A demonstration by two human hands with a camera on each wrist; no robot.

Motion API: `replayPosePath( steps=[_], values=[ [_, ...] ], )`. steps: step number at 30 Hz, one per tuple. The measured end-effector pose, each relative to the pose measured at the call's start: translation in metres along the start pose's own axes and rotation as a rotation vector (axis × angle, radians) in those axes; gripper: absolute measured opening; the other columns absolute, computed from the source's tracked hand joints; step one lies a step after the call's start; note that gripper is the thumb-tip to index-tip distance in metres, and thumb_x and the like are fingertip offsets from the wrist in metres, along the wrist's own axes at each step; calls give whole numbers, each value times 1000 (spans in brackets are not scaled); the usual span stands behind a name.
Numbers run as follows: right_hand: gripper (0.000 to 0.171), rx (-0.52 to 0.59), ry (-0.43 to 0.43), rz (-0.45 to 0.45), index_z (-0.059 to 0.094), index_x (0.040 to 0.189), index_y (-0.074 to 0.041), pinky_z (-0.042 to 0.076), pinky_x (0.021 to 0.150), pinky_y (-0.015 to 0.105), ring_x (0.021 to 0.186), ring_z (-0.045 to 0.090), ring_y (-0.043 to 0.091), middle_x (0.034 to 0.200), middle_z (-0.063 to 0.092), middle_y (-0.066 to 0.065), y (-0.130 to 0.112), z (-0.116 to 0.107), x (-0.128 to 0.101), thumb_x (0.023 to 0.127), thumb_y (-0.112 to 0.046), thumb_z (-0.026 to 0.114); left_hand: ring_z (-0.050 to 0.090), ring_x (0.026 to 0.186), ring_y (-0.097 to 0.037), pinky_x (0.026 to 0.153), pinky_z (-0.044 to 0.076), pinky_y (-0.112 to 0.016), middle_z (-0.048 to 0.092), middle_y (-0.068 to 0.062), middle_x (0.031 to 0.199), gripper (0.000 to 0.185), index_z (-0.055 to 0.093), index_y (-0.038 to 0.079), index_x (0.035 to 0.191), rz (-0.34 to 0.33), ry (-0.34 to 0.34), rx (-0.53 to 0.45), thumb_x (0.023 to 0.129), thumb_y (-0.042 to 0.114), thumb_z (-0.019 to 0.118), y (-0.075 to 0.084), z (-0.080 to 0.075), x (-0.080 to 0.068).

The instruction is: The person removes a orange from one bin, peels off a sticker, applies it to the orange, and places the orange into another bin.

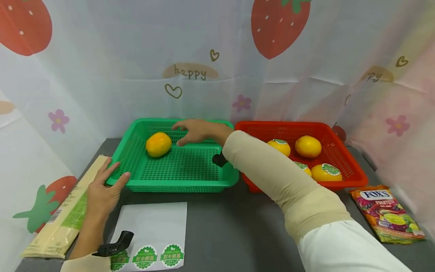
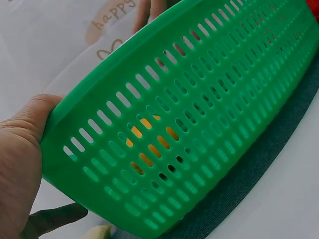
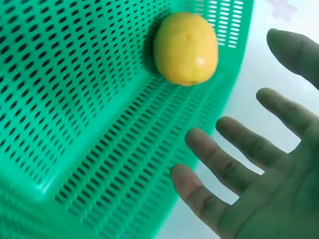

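A green plastic basket [image 1: 183,184] with slotted walls holds one rounded yellow-orange fruit [image 1: 158,144] toward its left side; its exact kind is unclear. My left hand [image 1: 103,190] grips the basket's near left corner, with the thumb over the rim. In the left wrist view, the fruit shows through the slots of the basket wall [image 2: 199,99]. Over the basket hovers my right hand [image 1: 197,130], fingers spread and holding nothing, just right of the fruit. The right wrist view shows the same fruit [image 3: 186,49] apart from the fingertips [image 3: 199,142].
To the right, a red basket [image 1: 350,166] holds several yellow fruits [image 1: 308,146], some bearing green stickers; my right sleeve [image 1: 272,173] crosses it. A sheet of green round stickers [image 1: 153,223] lies in front. A long cream packet [image 1: 64,223] and a FOX'S candy bag [image 1: 387,215] flank the baskets.
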State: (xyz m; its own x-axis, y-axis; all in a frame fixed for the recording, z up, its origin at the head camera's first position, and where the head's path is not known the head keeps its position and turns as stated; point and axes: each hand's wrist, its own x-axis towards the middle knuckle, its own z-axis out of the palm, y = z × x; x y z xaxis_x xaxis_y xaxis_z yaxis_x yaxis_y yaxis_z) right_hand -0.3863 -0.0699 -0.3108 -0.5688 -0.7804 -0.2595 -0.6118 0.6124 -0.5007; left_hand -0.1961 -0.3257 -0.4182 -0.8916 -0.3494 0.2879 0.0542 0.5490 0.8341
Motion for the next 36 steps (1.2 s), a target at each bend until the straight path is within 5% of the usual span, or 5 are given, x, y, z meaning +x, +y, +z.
replayPosePath(
  steps=[17,20,26,31,36],
  values=[
    [73,111,-105,-5,13,156,-22,10,114,40,145,1,18,161,2,0,-6,37,72,94,0,42,22,140,-16,110,24,-34,32,1,153,54,54,5,138,-9,14,-83,90,24,71,-4,1,-1],
    [77,163,-103,-17,17,156,-23,17,113,38,144,9,18,160,10,0,-5,38,75,89,5,41,23,140,-17,110,25,-36,33,0,153,54,54,5,137,-9,15,-80,90,23,72,-5,1,0],
    [49,229,99,15,41,146,-15,41,94,39,124,45,26,142,43,12,0,36,72,98,-13,52,23,140,-14,109,27,-33,34,0,152,53,55,4,136,5,20,-100,89,22,72,-6,1,2],
    [81,168,-145,176,31,152,-22,41,98,45,129,41,28,155,25,5,-2,46,67,86,-54,66,22,140,-16,109,25,-34,33,-1,153,54,55,4,136,1,18,-101,89,22,72,-4,1,3],
    [90,81,-350,196,36,149,-24,46,90,46,108,56,22,139,42,4,-18,59,64,75,-58,75,23,140,-17,109,25,-33,33,0,153,53,55,3,136,2,15,-109,89,21,72,-6,0,2]
  ],
)
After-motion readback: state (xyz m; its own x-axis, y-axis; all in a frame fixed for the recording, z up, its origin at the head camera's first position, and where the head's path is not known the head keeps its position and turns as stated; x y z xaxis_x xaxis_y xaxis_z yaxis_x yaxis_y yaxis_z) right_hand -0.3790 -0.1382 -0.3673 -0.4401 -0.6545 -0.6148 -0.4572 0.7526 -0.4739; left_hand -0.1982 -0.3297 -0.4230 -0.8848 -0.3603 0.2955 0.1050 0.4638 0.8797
